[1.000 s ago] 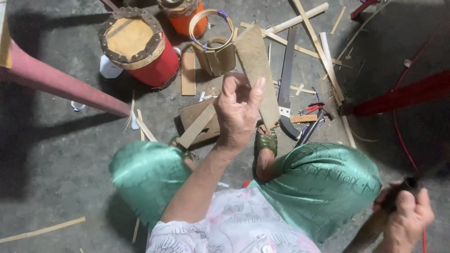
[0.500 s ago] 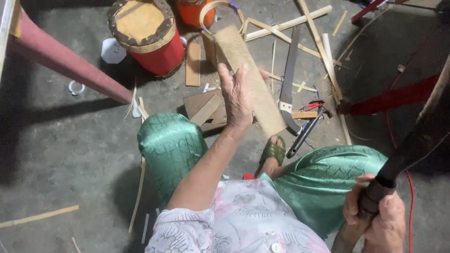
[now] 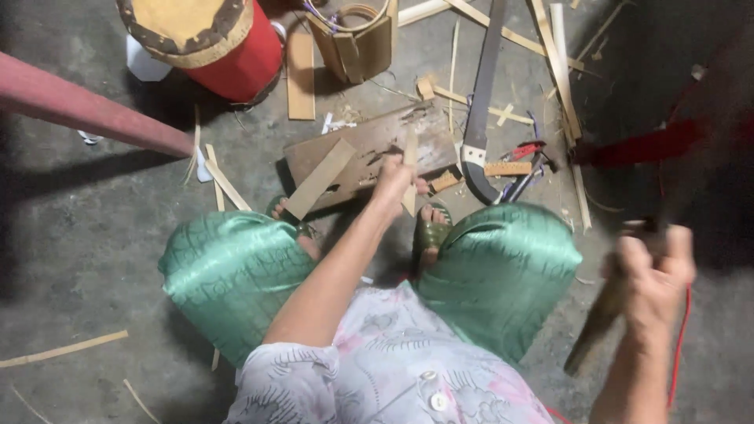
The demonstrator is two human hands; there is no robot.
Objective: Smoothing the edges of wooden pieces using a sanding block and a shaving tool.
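Gripping one bamboo strip (image 3: 409, 169), one knife handle (image 3: 598, 323)

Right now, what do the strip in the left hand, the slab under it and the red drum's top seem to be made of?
The strip in the left hand looks like split bamboo or wood: pale, matte, thin.
The slab looks like old unfinished wood: brown, with cut marks.
The drum's top looks like tan hide, probably; the rim is dark.
The right hand is blurred.
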